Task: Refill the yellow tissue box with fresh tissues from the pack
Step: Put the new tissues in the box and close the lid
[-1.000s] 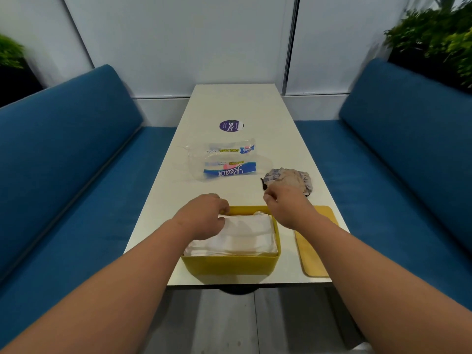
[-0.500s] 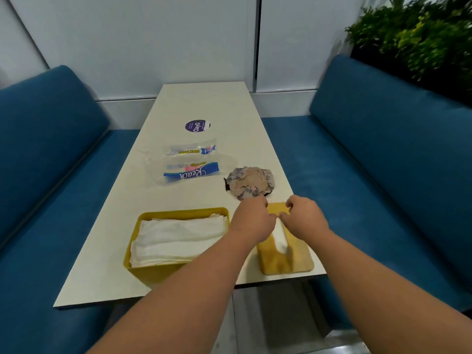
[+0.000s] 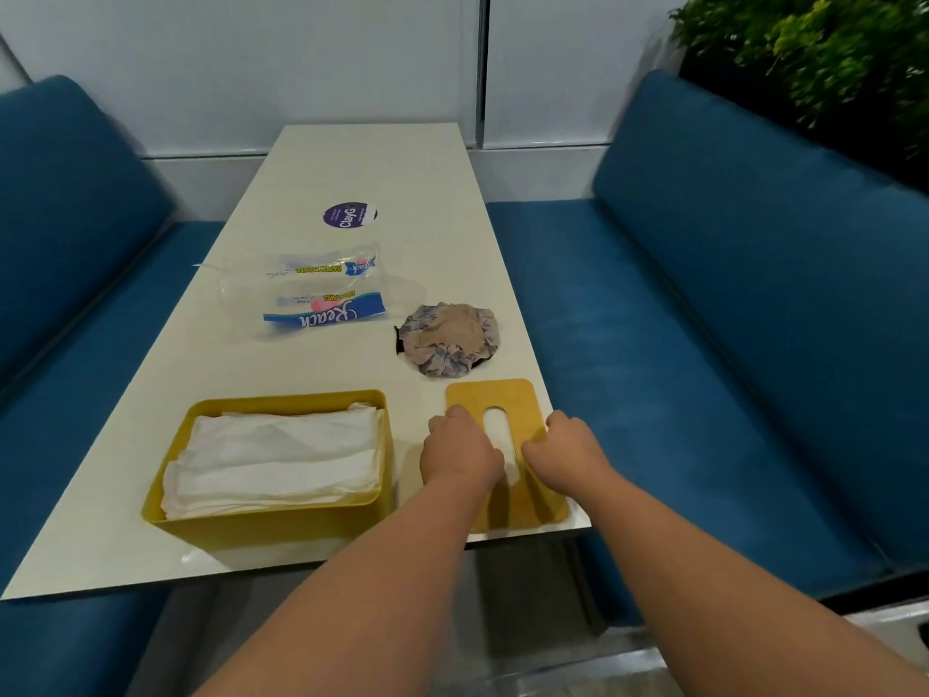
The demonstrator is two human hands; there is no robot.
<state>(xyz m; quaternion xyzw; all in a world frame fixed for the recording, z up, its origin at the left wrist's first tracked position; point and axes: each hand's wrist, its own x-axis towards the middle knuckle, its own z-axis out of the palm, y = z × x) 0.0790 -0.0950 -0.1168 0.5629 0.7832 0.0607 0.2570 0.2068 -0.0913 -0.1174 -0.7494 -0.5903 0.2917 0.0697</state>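
Two curled hands are pressing the flat yellow slotted lid (image 3: 507, 394), left hand (image 3: 460, 452) and right hand (image 3: 565, 447) flanking its slot, where earlier they were just arriving. The open yellow tissue box (image 3: 281, 523), filled with white tissues (image 3: 281, 455), is sitting just left on the white desk (image 3: 382, 163). Beyond lies an empty clear wrapper (image 3: 321, 299) reading "Reach".

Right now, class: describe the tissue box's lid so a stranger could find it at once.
Start at the long white table; on its near right corner lies the lid. It is a flat yellow panel with an oval slot, beside the yellow tissue box, under both hands.
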